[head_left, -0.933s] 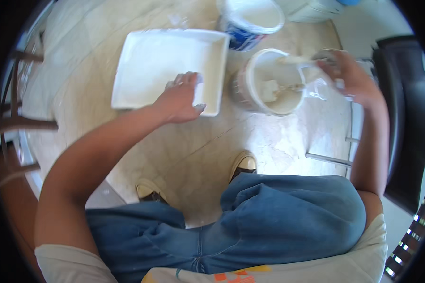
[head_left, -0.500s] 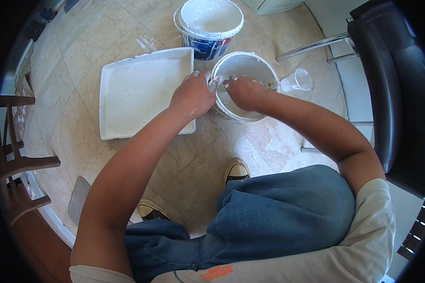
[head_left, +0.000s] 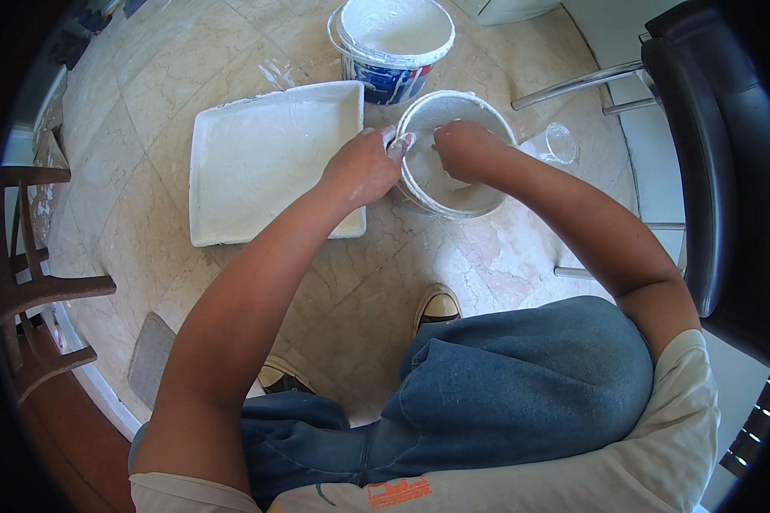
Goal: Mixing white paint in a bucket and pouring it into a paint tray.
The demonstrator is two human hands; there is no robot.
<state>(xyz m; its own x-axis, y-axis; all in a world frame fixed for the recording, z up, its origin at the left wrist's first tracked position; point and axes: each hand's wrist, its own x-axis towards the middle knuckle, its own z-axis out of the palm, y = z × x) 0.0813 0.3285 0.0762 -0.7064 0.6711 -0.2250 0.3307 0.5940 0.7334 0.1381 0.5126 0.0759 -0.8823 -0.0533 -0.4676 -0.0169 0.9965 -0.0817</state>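
A white bucket (head_left: 458, 201) with paint-coated inside stands right of a shallow white paint tray (head_left: 274, 162). My left hand (head_left: 368, 162), smeared with white, is closed on the bucket's left rim, thumb at the inner edge. My right hand (head_left: 470, 150) is inside the bucket's opening, fingers curled; what they hold is hidden. A clear plastic cup (head_left: 558, 141) lies tipped beside the bucket's right side. Behind stands a second bucket (head_left: 385, 81), blue-labelled and smeared white, its handle against its rim.
A black chair (head_left: 710, 171) with chrome legs (head_left: 573, 81) is at the right. Brown wooden chair parts (head_left: 56, 286) line the left. A grey flat piece (head_left: 150, 359) lies near my left arm on the tiled floor (head_left: 145, 103). My shoes and jeans are below.
My left hand has gone from over the tray to the bucket's rim. My right hand has moved leftward from beyond the bucket's right side down into it. The view has shifted.
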